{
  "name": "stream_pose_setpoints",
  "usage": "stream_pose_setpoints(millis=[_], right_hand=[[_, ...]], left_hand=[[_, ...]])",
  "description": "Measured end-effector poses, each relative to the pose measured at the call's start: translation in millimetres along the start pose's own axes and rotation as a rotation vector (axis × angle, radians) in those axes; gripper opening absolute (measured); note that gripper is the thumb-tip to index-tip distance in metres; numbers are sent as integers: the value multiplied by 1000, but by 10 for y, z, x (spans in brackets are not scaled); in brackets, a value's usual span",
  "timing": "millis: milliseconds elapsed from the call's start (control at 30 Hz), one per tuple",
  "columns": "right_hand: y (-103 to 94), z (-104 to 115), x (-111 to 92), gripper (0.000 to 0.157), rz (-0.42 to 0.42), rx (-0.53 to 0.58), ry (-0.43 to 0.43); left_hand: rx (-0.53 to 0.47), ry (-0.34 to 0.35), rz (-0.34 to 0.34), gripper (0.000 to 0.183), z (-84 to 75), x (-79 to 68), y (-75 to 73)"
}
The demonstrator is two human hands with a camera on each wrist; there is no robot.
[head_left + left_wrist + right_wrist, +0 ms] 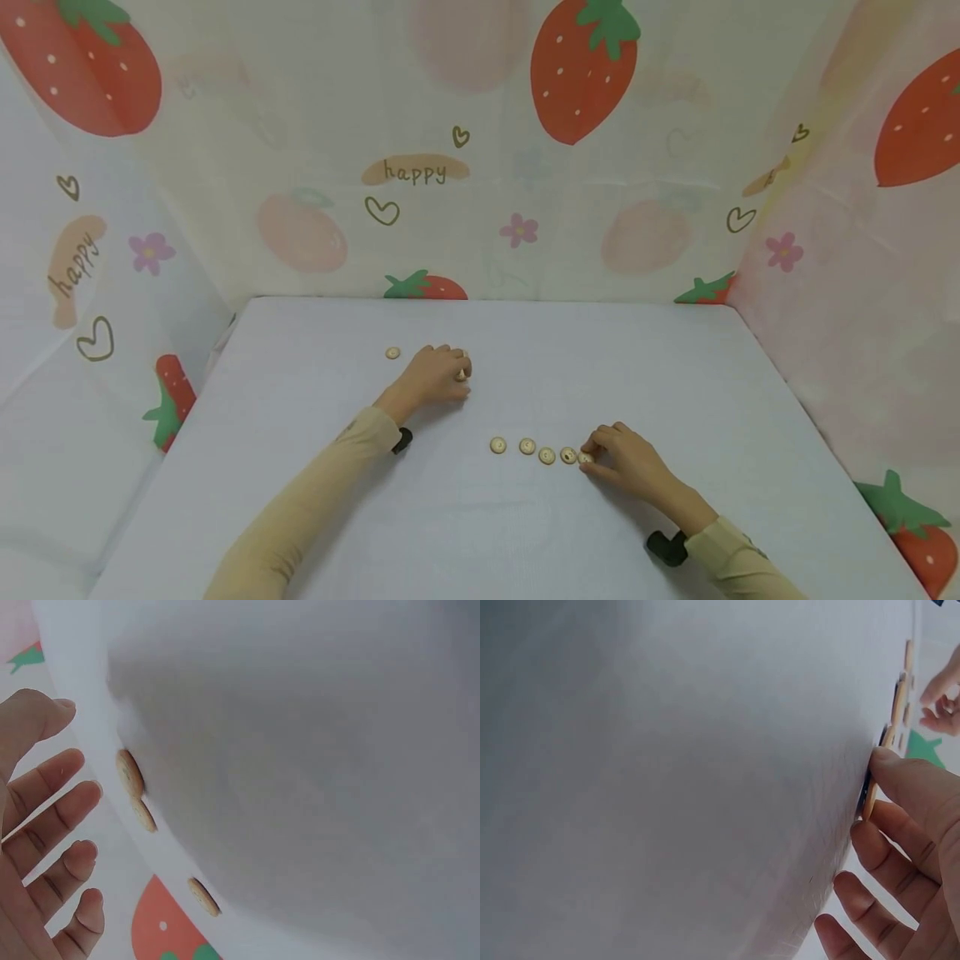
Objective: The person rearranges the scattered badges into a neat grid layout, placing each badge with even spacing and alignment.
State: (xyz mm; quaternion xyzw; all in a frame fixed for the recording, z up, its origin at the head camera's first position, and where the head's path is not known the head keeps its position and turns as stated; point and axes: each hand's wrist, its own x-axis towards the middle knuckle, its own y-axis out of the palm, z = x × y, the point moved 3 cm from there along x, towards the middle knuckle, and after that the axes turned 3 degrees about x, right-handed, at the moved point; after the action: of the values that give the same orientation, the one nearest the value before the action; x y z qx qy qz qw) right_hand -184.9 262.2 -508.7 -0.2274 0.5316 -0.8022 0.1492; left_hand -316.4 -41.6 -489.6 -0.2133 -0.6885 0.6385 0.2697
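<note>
At the right end of a short row, my right hand pinches a round tan wooden disc between thumb and index finger. In the right wrist view that disc stands edge-on to the camera. Beside it, a disc with a dark spot and several more lie toward the left. My left hand hovers farther back, fingers loosely bent and apart, holding nothing. Close by its fingertips is another disc, partly covered in the head view. The left wrist view shows two discs touching or overlapping.
A lone disc lies at the back, left of my left hand. The white-covered table meets a strawberry-print cloth wall at the back and sides. Dark wrist-worn devices sit under both wrists.
</note>
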Motion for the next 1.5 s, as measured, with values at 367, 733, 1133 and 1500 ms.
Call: stream_pose_setpoints(millis=[367, 733, 1133, 1500], right_hand=[[22, -23, 8, 19, -6, -1, -2], [29, -22, 9, 19, -3, -5, 6], [17, -11, 18, 19, -14, 3, 1], [16, -18, 19, 17, -7, 10, 0]], left_hand=[[10, 14, -36, 22, -147, -117, -34], [-13, 21, 9, 19, -369, -233, 17], [-23, 60, 3, 20, -596, -309, 17], [-31, 86, 7, 30, -805, -352, 50]])
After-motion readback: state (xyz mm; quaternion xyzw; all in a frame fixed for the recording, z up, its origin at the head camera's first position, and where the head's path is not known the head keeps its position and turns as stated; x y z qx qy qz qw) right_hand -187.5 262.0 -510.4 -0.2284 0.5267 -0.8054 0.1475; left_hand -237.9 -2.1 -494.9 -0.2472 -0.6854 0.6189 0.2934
